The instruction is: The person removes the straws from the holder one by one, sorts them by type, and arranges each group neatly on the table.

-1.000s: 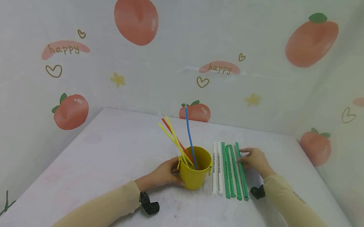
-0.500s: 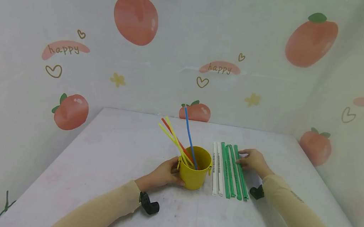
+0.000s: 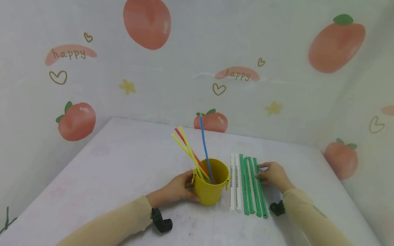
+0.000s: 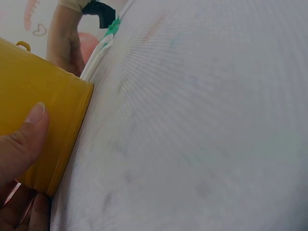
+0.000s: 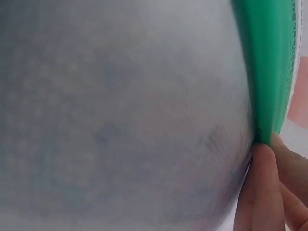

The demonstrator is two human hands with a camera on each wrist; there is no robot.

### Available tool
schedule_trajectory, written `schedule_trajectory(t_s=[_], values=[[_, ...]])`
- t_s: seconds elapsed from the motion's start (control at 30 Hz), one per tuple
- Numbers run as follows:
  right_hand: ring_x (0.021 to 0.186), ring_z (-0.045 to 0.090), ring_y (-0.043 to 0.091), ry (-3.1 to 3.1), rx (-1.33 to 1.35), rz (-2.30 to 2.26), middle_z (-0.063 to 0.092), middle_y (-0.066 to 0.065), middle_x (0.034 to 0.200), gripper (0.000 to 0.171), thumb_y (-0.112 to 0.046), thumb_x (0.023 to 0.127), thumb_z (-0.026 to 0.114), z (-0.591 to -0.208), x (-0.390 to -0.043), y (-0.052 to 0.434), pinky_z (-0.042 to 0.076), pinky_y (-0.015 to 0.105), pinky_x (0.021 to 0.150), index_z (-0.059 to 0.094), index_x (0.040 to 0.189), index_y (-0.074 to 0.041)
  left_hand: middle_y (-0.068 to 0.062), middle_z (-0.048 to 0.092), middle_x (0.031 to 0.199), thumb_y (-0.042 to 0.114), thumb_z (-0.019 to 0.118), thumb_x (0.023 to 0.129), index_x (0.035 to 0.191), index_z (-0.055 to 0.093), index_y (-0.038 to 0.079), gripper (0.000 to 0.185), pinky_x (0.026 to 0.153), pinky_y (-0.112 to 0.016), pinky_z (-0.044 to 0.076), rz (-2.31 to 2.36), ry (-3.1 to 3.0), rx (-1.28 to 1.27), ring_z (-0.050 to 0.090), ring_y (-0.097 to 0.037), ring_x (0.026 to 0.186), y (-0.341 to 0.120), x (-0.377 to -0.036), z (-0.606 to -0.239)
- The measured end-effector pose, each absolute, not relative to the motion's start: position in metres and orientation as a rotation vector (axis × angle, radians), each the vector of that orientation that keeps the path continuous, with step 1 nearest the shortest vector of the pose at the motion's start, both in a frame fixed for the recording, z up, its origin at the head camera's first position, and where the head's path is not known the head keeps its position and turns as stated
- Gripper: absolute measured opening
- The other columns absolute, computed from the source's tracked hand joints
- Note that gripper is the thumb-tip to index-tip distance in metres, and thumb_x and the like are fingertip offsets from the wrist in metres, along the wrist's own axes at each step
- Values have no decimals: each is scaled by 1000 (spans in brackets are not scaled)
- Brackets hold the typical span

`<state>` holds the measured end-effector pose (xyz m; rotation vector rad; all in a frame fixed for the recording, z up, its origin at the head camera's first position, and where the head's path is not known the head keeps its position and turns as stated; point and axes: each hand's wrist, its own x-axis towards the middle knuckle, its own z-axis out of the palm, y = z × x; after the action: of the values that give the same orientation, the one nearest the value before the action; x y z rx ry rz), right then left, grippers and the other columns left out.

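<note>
Peach-print sheeting walls in a pale bench (image 3: 116, 178) — everything you work with sits at its middle, just ahead of your two sleeves.

Your left hand (image 3: 177, 188) is wrapped round the left side of the small yellow metal bucket (image 3: 210, 182); the left wrist view shows the thumb (image 4: 21, 139) pressed flat on the bucket wall (image 4: 43, 130), so that hand grips the bucket and pins it upright. Thin plastic straws — yellow, red and one blue (image 3: 204, 143) — stand in it, leaning up and away from you, the yellow and red ones also to the left.

Just right of the bucket lies a row of long flat wrapped sticks, two white (image 3: 234, 182) and several green (image 3: 252, 185), side by side and touching or nearly so. Their long axes run away from you, near ends toward your chest, far ends toward the back wall.

Your right hand (image 3: 274, 174) sits at the right edge of that row, fingers bent against the outermost green stick (image 3: 260, 188), about a third of the way down from its far end. The right wrist view shows fingertips (image 5: 262, 192) butted against the green edge (image 5: 267, 72) — touching for sure. Whether it is properly pinched or only nudged, cannot tell; the stick looks to lie flat on the bench.

Key relation: the outer green stick is directly at your right hand, and the bucket is left of the row across the other sticks. Right hand is the nearer one to the stick; left hand is tied up on the bucket. A black wrist-mounted camera (image 3: 161, 221) sits under each forearm.
</note>
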<state>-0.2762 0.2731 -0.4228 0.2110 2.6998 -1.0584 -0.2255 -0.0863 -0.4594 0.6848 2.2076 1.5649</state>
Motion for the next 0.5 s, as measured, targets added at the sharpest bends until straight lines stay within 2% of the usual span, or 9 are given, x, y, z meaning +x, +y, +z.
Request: schedule_trajectory(t_s=[0.5], values=[[72,66,15,2642,277,-1143,58,22,106,62,-10,83,75,-427,-276,275,60,26,67,48,136,3,-11,46,147,13,82,76,145,38,6,82,113,-45,38,1540,2234,667,42,-32,137,-86,-226,-460]])
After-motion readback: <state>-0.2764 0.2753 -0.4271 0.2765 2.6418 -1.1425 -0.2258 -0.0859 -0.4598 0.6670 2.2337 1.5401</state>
